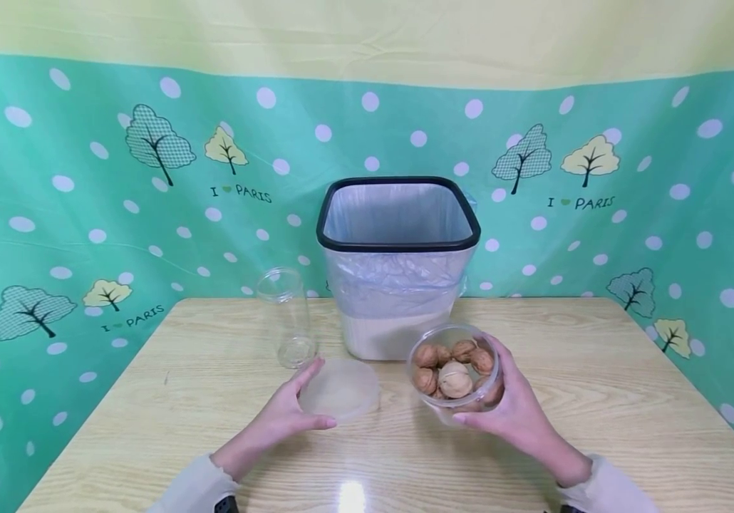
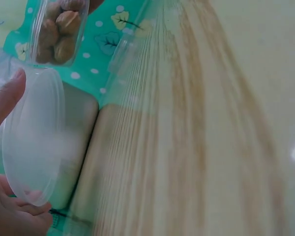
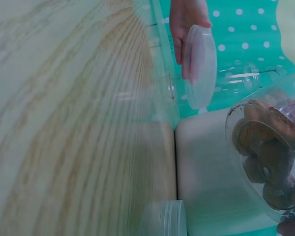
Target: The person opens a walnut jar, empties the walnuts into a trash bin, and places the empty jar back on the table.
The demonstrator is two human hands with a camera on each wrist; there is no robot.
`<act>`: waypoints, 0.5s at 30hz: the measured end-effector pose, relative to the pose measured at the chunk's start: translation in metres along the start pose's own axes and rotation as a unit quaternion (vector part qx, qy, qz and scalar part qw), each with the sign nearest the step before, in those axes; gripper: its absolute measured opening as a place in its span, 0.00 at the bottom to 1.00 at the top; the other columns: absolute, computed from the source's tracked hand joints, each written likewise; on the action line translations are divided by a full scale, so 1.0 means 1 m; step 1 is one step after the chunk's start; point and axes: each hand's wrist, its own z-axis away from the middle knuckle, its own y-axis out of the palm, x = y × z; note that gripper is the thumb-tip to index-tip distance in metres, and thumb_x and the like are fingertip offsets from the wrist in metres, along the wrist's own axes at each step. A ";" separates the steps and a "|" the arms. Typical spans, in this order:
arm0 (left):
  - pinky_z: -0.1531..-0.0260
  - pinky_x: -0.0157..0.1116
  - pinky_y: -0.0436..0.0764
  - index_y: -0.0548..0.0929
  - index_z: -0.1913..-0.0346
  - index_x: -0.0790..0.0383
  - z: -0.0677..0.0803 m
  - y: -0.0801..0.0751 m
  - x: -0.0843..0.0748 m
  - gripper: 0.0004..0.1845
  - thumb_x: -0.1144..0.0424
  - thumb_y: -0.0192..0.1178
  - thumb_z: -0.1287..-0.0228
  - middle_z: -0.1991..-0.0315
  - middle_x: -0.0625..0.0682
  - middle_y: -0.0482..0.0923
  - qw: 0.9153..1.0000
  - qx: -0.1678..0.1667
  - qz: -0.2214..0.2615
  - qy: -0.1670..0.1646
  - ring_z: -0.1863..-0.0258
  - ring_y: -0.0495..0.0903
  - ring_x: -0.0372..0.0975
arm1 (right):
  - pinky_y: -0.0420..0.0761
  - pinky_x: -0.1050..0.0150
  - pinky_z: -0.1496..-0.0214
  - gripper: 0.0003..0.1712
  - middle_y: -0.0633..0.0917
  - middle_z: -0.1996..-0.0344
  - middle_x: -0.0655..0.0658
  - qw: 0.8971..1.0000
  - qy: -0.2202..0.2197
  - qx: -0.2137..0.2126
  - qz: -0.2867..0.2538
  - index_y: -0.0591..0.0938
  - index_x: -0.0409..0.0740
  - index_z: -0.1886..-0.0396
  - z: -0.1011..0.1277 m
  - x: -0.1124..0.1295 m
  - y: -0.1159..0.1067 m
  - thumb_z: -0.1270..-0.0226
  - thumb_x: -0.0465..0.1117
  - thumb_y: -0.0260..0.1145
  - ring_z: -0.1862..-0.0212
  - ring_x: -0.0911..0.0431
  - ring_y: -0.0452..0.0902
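Note:
My left hand [image 1: 323, 393] grips a round translucent lid [image 1: 344, 388] low over the wooden table [image 1: 598, 399], thumb on its far edge and fingers on the near edge. The left wrist view shows the same lid [image 2: 37, 137] between thumb and fingers of that hand [image 2: 20, 152]. My right hand [image 1: 477, 385] is curled round a clear round tub of walnuts [image 1: 455, 372], held just above the table in front of the bin. The right wrist view shows the tub [image 3: 268, 157] close up, with the lid [image 3: 201, 64] beyond it.
A square bin [image 1: 397, 285] with a black rim and a clear plastic liner stands at the back middle of the table. An empty clear jar [image 1: 290, 320] stands upright to its left. A teal dotted cloth hangs behind and at the sides.

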 end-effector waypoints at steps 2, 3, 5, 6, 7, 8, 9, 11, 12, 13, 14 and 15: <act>0.32 0.52 0.44 0.53 0.29 0.72 0.000 -0.001 0.002 0.56 0.60 0.76 0.59 0.27 0.64 0.48 1.000 0.006 0.002 -0.007 0.28 0.43 0.55 | 0.60 0.82 0.41 0.67 0.68 0.36 0.37 1.000 -0.001 -0.002 -0.003 0.56 0.48 0.28 -0.001 0.000 -0.001 0.71 0.36 0.84 0.40 0.71 0.62; 0.32 0.53 0.44 0.53 0.29 0.72 0.000 -0.002 0.003 0.56 0.60 0.76 0.59 0.27 0.65 0.48 1.000 0.009 0.004 -0.012 0.28 0.43 0.55 | 0.60 0.82 0.41 0.67 0.67 0.35 0.36 1.000 -0.002 -0.003 -0.004 0.56 0.48 0.28 -0.001 0.000 -0.002 0.71 0.36 0.84 0.40 0.71 0.62; 0.32 0.53 0.44 0.53 0.29 0.72 0.000 -0.002 0.004 0.56 0.60 0.76 0.59 0.28 0.65 0.49 1.000 0.018 -0.002 -0.020 0.28 0.43 0.56 | 0.60 0.82 0.41 0.67 0.67 0.35 0.36 1.000 -0.002 -0.006 -0.004 0.56 0.47 0.28 -0.002 0.001 -0.003 0.72 0.35 0.84 0.40 0.71 0.62; 0.32 0.54 0.44 0.53 0.29 0.72 0.000 -0.002 0.004 0.56 0.60 0.76 0.59 0.28 0.65 0.49 0.999 0.024 -0.004 -0.025 0.28 0.44 0.56 | 0.60 0.83 0.41 0.67 0.67 0.35 0.37 1.000 0.000 -0.007 -0.004 0.56 0.48 0.28 -0.002 0.001 -0.004 0.71 0.35 0.84 0.40 0.71 0.62; 0.32 0.54 0.44 0.53 0.29 0.72 0.001 -0.002 0.004 0.56 0.60 0.76 0.60 0.28 0.65 0.49 0.999 0.030 -0.012 -0.028 0.28 0.44 0.57 | 0.61 0.82 0.42 0.67 0.67 0.35 0.37 1.000 0.001 -0.006 -0.005 0.56 0.48 0.28 -0.003 0.002 -0.005 0.71 0.35 0.83 0.40 0.71 0.62; 0.32 0.55 0.44 0.53 0.29 0.71 0.001 -0.003 0.004 0.57 0.60 0.76 0.60 0.28 0.64 0.50 0.999 0.036 -0.019 -0.029 0.28 0.44 0.57 | 0.61 0.82 0.42 0.67 0.67 0.35 0.37 1.000 0.003 -0.006 -0.006 0.56 0.50 0.28 -0.003 0.003 -0.005 0.71 0.35 0.83 0.39 0.70 0.62; 0.32 0.55 0.44 0.54 0.29 0.71 0.002 -0.003 0.004 0.57 0.60 0.77 0.62 0.28 0.64 0.50 0.998 0.040 -0.027 -0.032 0.28 0.44 0.57 | 0.62 0.81 0.42 0.67 0.67 0.35 0.38 1.000 0.004 -0.005 -0.008 0.56 0.51 0.28 -0.004 0.003 -0.006 0.71 0.35 0.83 0.39 0.69 0.63; 0.33 0.56 0.44 0.54 0.28 0.70 0.003 -0.003 0.005 0.59 0.59 0.78 0.64 0.27 0.63 0.50 0.997 0.047 -0.044 -0.033 0.28 0.44 0.58 | 0.63 0.81 0.43 0.66 0.67 0.35 0.41 1.000 0.002 -0.004 -0.016 0.57 0.51 0.28 -0.005 0.004 -0.008 0.70 0.33 0.83 0.39 0.68 0.64; 0.33 0.56 0.44 0.53 0.28 0.69 0.003 -0.003 0.005 0.59 0.58 0.78 0.64 0.27 0.62 0.50 0.997 0.050 -0.052 -0.033 0.28 0.44 0.57 | 0.64 0.80 0.43 0.66 0.67 0.35 0.43 1.000 0.001 -0.003 -0.019 0.57 0.52 0.28 -0.006 0.004 -0.010 0.70 0.33 0.83 0.39 0.67 0.64; 0.33 0.57 0.44 0.53 0.28 0.68 0.003 -0.003 0.006 0.60 0.58 0.78 0.65 0.27 0.62 0.49 0.996 0.052 -0.059 -0.033 0.28 0.44 0.58 | 0.65 0.80 0.43 0.66 0.67 0.35 0.45 1.000 -0.002 -0.001 -0.024 0.57 0.51 0.28 -0.007 0.005 -0.011 0.70 0.32 0.82 0.39 0.66 0.64; 0.33 0.57 0.43 0.53 0.28 0.67 0.004 -0.003 0.006 0.61 0.57 0.78 0.66 0.27 0.62 0.49 0.996 0.053 -0.067 -0.034 0.28 0.44 0.57 | 0.65 0.79 0.42 0.66 0.67 0.35 0.47 1.000 -0.003 -0.002 -0.028 0.57 0.51 0.28 -0.008 0.005 -0.012 0.70 0.32 0.82 0.39 0.66 0.64; 0.33 0.58 0.42 0.53 0.27 0.66 0.004 -0.003 0.007 0.61 0.56 0.78 0.66 0.27 0.61 0.48 0.995 0.056 -0.074 -0.035 0.28 0.44 0.57 | 0.65 0.79 0.42 0.65 0.67 0.35 0.48 0.999 -0.005 -0.002 -0.034 0.57 0.50 0.28 -0.009 0.005 -0.014 0.70 0.30 0.82 0.38 0.65 0.64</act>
